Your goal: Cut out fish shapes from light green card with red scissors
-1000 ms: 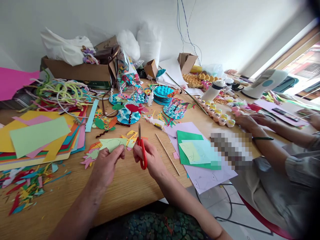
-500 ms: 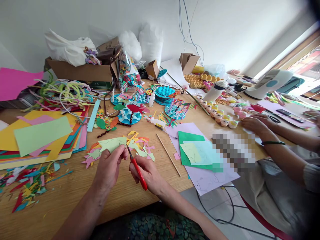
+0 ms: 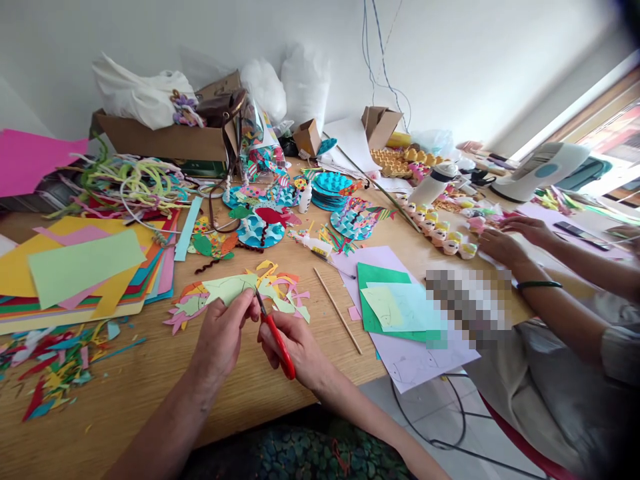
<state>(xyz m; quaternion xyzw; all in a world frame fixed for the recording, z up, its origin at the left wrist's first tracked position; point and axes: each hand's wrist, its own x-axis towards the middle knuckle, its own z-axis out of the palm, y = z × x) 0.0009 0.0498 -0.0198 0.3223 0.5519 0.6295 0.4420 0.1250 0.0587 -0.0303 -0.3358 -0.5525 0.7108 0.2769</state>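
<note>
Between the thumb and fingers of my left hand (image 3: 223, 332) is a piece of light green paper (image 3: 226, 287) with drawn lines on it. My right hand (image 3: 295, 343) is closed round the red handles of a pair of scissors (image 3: 280, 343). The blades point up and away from me, at the right end of the green paper; whether they are apart is hard to make out. Just beyond and beside my hands lie cut paper scraps (image 3: 285, 287) in yellow, orange, pink and green, along with a cut fish-like shape (image 3: 193, 307).
Stacked coloured paper (image 3: 85, 267) and small clippings (image 3: 60, 367) lie on the left. A wooden stick (image 3: 337, 310) and lilac sheets (image 3: 425, 363) are to the right. Decorated blue plates (image 3: 260, 230) and a glue bottle (image 3: 305, 199) stand behind. A co-worker's hands (image 3: 505, 247) are at far right.
My left hand and the green paper have shifted slightly to the right, towards the scissors. At the right, the co-worker's hands have moved a little apart.
</note>
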